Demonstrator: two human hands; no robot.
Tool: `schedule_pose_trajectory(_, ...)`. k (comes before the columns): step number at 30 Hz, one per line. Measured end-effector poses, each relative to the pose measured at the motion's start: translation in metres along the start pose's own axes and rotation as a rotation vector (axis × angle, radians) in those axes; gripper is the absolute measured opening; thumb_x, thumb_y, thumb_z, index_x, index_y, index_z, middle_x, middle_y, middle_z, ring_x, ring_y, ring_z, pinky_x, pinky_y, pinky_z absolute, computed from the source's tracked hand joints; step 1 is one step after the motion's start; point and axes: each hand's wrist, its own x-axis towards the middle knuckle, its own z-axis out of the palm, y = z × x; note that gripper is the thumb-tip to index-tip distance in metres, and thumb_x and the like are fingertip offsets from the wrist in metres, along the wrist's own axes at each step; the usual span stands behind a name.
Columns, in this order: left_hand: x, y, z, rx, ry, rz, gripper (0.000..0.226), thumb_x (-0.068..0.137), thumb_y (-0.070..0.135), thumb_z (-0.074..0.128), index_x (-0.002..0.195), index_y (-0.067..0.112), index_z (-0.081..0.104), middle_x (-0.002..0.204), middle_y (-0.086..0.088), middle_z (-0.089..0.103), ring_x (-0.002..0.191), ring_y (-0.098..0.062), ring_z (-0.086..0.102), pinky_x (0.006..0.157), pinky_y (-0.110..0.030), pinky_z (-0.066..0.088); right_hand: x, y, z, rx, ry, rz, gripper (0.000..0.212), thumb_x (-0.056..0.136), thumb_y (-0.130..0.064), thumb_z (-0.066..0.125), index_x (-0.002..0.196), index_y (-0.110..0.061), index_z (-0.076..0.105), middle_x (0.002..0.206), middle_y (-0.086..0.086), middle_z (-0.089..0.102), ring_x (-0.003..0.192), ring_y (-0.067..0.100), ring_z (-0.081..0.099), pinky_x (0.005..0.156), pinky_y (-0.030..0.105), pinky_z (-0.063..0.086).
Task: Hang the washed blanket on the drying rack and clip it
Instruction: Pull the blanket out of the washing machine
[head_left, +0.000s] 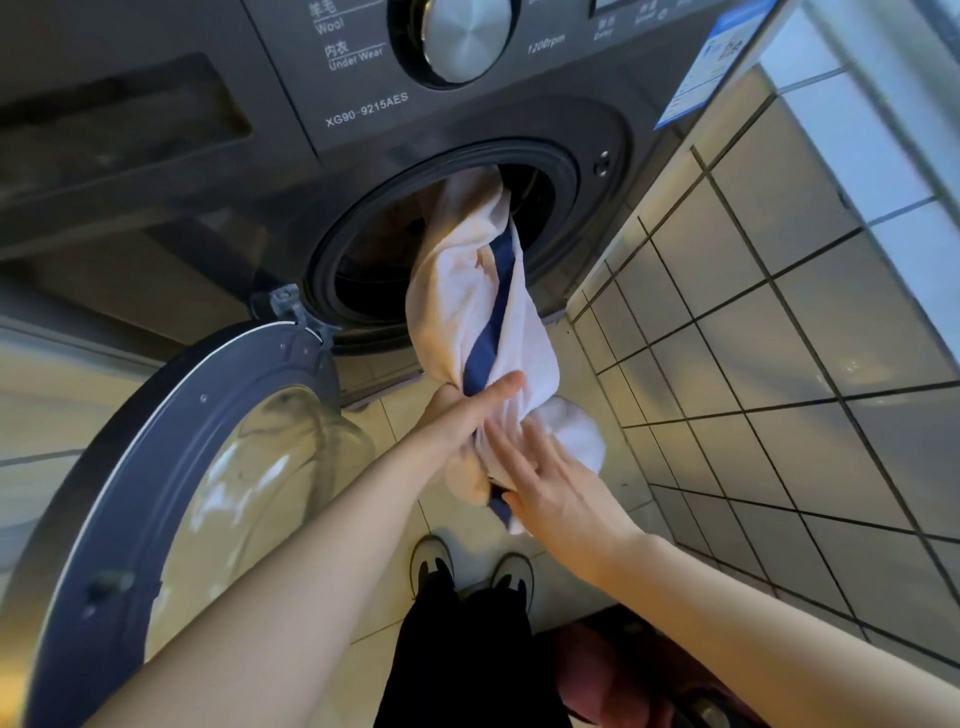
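Two hands: left hand (464, 415) grips the blanket (480, 291) (half in the washer (441, 122)), right hand (553, 491) touches it straight-fingered.

Stands before a grey front-loading washing machine (363, 109), door (156, 467) swung open at left. Grips the twisted white-and-blue blanket (467, 291), trailing from the drum (374, 249), in the left hand (467, 415); touches its lower bunch with the straight-fingered right hand (550, 483).
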Motion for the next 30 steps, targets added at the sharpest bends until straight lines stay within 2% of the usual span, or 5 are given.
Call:
schedule_pose_trajectory(7, -0.003, -0.011, -0.027, 0.277, 0.174, 0.006, 0.032, 0.07, 0.027, 0.078, 0.092, 0.014, 0.058, 0.083, 0.0, 0.064, 0.073, -0.012, 0.061, 0.057, -0.024, 0.044, -0.002, 0.009, -0.018, 0.14, -0.175, -0.161, 0.053, 0.083, -0.006, 0.051, 0.135, -0.013, 0.042, 0.135, 0.005, 0.05, 0.123, 0.023, 0.048, 0.089, 0.037, 0.052)
schedule_pose_trajectory(10, -0.011, -0.013, -0.04, 0.309, 0.133, 0.042, 0.022, 0.07, 0.022, 0.074, 0.081, 0.016, 0.057, 0.077, 0.001, 0.063, 0.068, -0.01, 0.06, 0.052, -0.025, 0.043, 0.018, 0.026, -0.032, 0.085, -0.129, -0.07, 0.066, 0.078, 0.005, 0.045, 0.14, -0.014, 0.032, 0.141, 0.005, 0.042, 0.127, 0.025, 0.042, 0.098, 0.041, 0.047)
schedule_pose_trajectory(14, -0.028, -0.013, -0.051, 0.237, 0.023, 0.063, 0.042, 0.05, 0.029, 0.067, 0.091, 0.018, 0.063, 0.089, 0.0, 0.07, 0.083, -0.017, 0.066, 0.075, -0.034, 0.055, 0.062, 0.039, -0.035, -0.173, -0.196, -0.118, 0.112, 0.071, -0.014, 0.078, 0.151, -0.025, 0.001, 0.155, 0.011, 0.022, 0.14, 0.036, 0.024, 0.113, 0.047, 0.029)
schedule_pose_trajectory(24, -0.056, -0.005, -0.075, 0.415, -0.283, 0.09, 0.053, 0.068, 0.021, 0.081, 0.109, 0.024, 0.047, 0.099, 0.017, 0.055, 0.085, 0.008, 0.05, 0.064, -0.001, 0.042, 0.156, 0.028, -0.023, -0.404, -0.395, -0.58, 0.119, 0.07, -0.044, 0.073, 0.146, -0.042, -0.018, 0.159, -0.007, -0.006, 0.145, 0.036, 0.001, 0.114, 0.059, 0.009)
schedule_pose_trajectory(30, -0.074, -0.02, -0.09, 0.573, -0.274, 0.029, 0.039, 0.058, 0.03, 0.076, 0.086, 0.02, 0.052, 0.096, 0.002, 0.056, 0.085, -0.012, 0.056, 0.075, -0.029, 0.05, 0.15, 0.021, 0.008, -0.347, -0.612, -0.581, 0.093, 0.077, -0.046, 0.065, 0.144, -0.051, 0.0, 0.147, -0.005, 0.033, 0.143, 0.025, 0.015, 0.111, 0.055, 0.012)
